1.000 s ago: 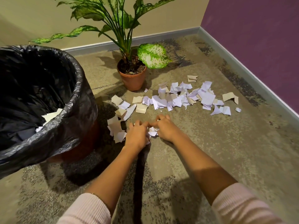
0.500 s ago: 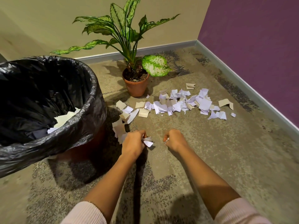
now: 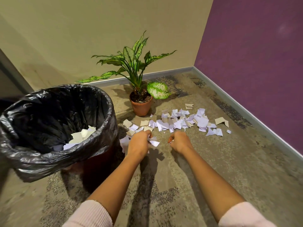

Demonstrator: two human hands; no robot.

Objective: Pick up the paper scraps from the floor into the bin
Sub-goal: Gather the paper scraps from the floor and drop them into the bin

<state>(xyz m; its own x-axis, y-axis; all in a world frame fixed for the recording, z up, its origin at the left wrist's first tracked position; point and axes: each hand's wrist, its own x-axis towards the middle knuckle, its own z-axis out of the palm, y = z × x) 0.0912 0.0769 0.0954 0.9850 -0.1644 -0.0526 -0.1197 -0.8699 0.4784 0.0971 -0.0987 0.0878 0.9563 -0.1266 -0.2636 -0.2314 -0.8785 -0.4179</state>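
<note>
Head view: the left hand (image 3: 139,143) has its fingers curled around a bunch of paper scraps (image 3: 154,142). The right hand (image 3: 179,141) is curled too, apparently pinching one small scrap (image 3: 171,141). The bin (image 3: 113,112) lies left of both hands, and the left hand is nearer to it. The floor pile (image 3: 180,122) lies right of the bin, beyond the hands.

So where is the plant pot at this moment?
In the head view the plant pot stands on the floor near the back wall, right of the bin and just behind the paper scraps.
</note>
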